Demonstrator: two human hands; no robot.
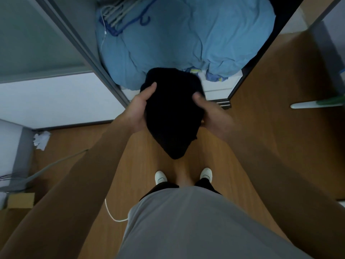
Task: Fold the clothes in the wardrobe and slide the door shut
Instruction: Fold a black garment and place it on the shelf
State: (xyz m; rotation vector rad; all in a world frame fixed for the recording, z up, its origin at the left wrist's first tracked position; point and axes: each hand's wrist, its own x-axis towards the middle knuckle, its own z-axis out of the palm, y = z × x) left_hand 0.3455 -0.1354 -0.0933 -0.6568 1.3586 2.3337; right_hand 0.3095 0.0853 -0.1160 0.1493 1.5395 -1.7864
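Observation:
A black garment [172,113], bundled into a compact shape, hangs in the air in front of the open wardrobe. My left hand [139,111] grips its left side with the thumb on top. My right hand [211,113] grips its right side, thumb pressed into the cloth. Its lower end droops toward the floor. Behind it, a big blue quilt [186,40] fills the wardrobe's bottom. The sliding door [37,34] stands pushed to the left, its grey frame edge running diagonally.
Grey and blue hangers [121,15] lie on the quilt at the back left. The door track [223,103] sits at the wardrobe's right foot. Crumpled paper [41,140], a cable [112,214] and a cardboard box [20,200] lie on the wooden floor at left.

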